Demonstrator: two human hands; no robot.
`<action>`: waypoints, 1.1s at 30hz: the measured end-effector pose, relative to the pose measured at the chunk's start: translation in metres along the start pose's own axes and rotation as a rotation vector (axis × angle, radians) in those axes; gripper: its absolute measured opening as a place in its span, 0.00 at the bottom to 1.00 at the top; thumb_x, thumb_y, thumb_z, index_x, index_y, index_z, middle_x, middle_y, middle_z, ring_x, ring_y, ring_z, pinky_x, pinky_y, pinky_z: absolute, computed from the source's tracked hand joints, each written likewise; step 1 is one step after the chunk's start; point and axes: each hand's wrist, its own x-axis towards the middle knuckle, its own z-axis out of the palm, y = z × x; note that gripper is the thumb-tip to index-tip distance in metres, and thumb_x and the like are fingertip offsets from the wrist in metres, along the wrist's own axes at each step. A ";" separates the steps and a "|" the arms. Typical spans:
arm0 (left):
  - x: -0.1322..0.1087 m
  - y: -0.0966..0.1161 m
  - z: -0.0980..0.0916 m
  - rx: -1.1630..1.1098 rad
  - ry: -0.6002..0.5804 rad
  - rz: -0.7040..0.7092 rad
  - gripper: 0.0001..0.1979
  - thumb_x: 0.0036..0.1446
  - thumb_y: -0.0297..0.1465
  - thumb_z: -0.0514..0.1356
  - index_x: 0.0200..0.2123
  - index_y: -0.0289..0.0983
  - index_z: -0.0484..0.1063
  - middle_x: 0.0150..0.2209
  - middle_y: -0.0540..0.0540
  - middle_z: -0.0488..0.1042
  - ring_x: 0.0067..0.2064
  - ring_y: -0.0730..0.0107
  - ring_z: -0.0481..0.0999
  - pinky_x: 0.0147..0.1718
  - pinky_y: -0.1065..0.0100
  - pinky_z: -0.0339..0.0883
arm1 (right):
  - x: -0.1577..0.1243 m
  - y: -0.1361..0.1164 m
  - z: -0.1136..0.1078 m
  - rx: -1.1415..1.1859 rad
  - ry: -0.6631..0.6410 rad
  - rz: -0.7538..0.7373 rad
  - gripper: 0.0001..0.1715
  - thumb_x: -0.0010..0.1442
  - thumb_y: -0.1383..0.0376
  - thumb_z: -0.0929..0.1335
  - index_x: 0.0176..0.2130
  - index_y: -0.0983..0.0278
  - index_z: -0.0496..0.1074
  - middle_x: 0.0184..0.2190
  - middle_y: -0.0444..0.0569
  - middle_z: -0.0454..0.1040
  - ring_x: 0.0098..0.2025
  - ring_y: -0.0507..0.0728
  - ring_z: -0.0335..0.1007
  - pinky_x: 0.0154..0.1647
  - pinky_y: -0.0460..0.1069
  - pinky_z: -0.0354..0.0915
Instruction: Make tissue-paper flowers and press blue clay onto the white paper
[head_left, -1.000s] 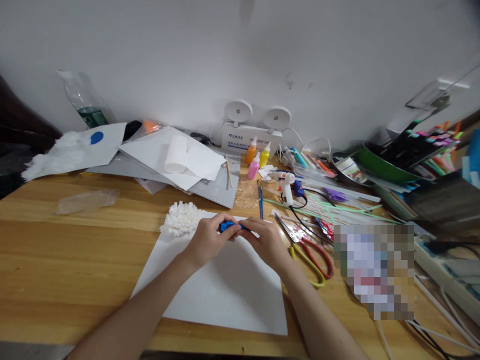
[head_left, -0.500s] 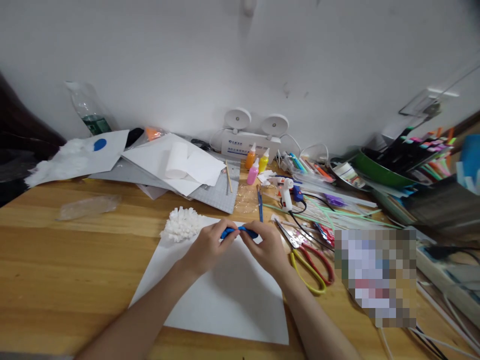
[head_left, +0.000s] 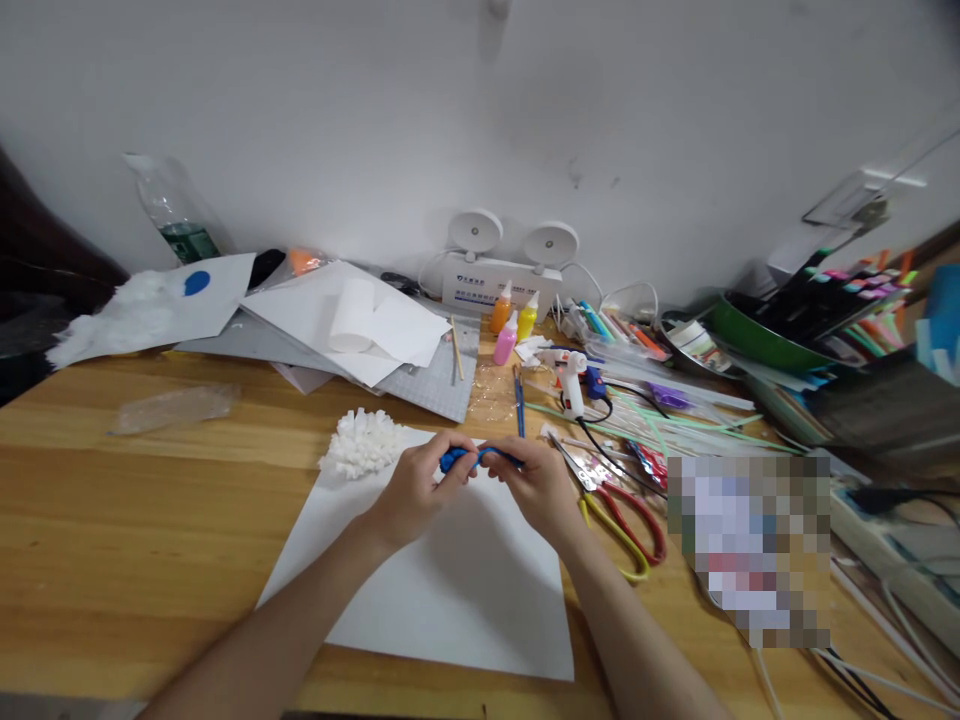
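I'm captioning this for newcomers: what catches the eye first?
Most likely the bright blue piece pinched between the left hand and right hand, above a white sheet. To their right lie scissors with red and yellow handles. Farther back, three bright bottles stand before a white twin-lamp unit.

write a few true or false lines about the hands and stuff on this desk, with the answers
1. The left hand and right hand both hold the blue piece. True.
2. The scissors are in the right hand. False: the scissors lie on the table.
3. The white fringed bundle is at the far left corner of the white sheet. True.
4. The pink bottle stands behind the orange one. False: the pink bottle is nearer the person.
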 end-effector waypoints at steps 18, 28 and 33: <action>-0.011 0.000 -0.007 -0.554 0.245 0.283 0.04 0.55 0.32 0.54 0.32 0.38 0.65 0.25 0.50 0.70 0.26 0.74 0.69 0.28 0.69 0.64 | 0.006 0.019 -0.014 -0.329 0.375 0.120 0.13 0.57 0.63 0.61 0.29 0.67 0.70 0.19 0.47 0.70 0.23 0.54 0.66 0.26 0.47 0.59; -0.003 0.006 -0.001 -0.247 0.219 -0.091 0.11 0.47 0.31 0.61 0.26 0.37 0.58 0.22 0.56 0.59 0.22 0.81 0.61 0.23 0.76 0.56 | 0.001 0.013 0.003 -0.312 -0.062 -0.048 0.11 0.56 0.67 0.61 0.36 0.65 0.72 0.31 0.51 0.73 0.34 0.56 0.67 0.36 0.50 0.63; 0.000 0.005 -0.003 -0.561 0.020 -0.067 0.17 0.55 0.33 0.52 0.48 0.38 0.56 0.38 0.44 0.69 0.32 0.71 0.71 0.32 0.64 0.65 | 0.003 0.020 -0.006 -0.450 -0.077 -0.147 0.13 0.54 0.69 0.63 0.38 0.64 0.73 0.37 0.53 0.74 0.40 0.59 0.67 0.42 0.53 0.62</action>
